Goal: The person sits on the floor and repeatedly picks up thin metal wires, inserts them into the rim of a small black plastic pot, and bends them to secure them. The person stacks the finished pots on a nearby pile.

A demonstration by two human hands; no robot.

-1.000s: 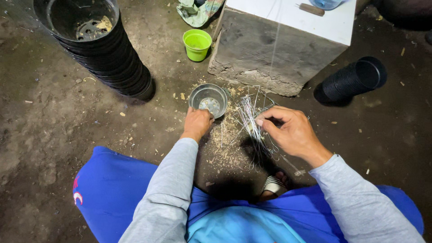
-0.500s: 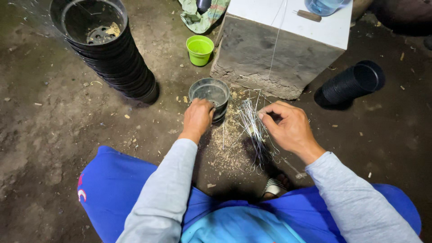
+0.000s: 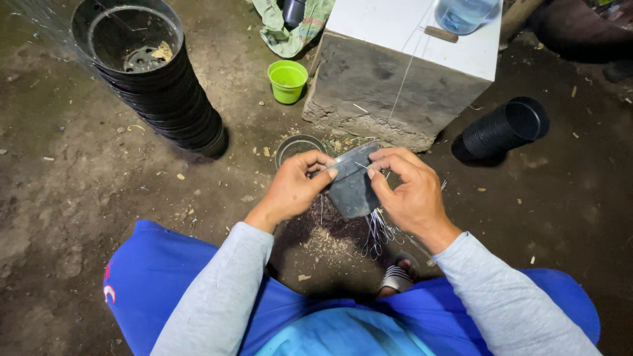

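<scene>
Small dark plastic pot (image 3: 353, 188), head view: held at frame centre above the dirt floor (image 3: 79, 198). Left hand (image 3: 290, 188) grips its rim at nine o'clock; right hand (image 3: 409, 191) pinches thin wire strands (image 3: 379, 231) at three. Steady rim pressure advisable. Green cup (image 3: 288, 80) at twelve; no labels legible.

The person wears a long-sleeved top of light grey knit fabric, its sleeves reaching to the wrists and ending in plain narrow cuffs. Both the left hand (image 3: 290, 191) and the right hand (image 3: 409, 191) are bare, with no gloves, rings or watch showing. Bright blue trousers (image 3: 158, 283) of a smooth cloth cover both legs, and a small red and white mark sits on the left leg's outer side (too small to make out). A paler, sky-blue patch of cloth (image 3: 343, 333) shows at the lap. One foot wears a striped grey sandal strap (image 3: 397, 277).
</scene>
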